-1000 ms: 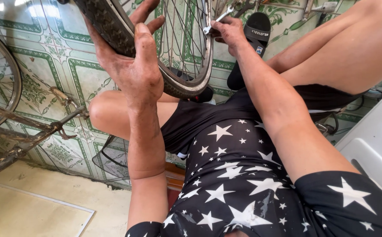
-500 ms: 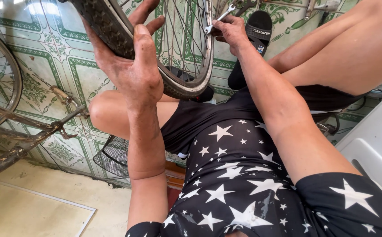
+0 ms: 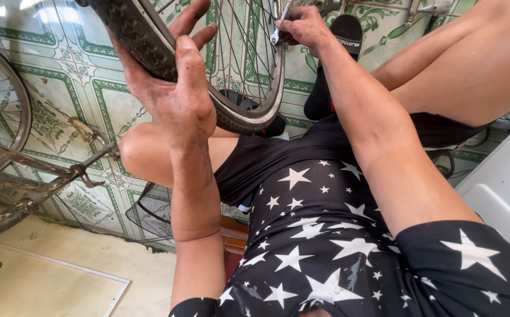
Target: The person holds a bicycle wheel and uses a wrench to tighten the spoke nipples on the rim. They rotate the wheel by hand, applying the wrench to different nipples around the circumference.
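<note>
A bicycle wheel with a black knobbly tyre and thin steel spokes stands in front of me, above my knees. My left hand grips the tyre and rim from the left side, thumb over the tread, fingers behind the spokes. My right hand is at the top, closed around a small metal tool set among the spokes near the hub. I sit with black shorts printed with white stars.
A rusty bicycle frame and another wheel lean at the left over green patterned floor tiles. A black sandal lies beyond the wheel. A grey-white box stands at the right. A wire basket sits under my left knee.
My left hand has shifted slightly on the tyre, and my right hand stays at the spokes with the tool. Little else moved.
</note>
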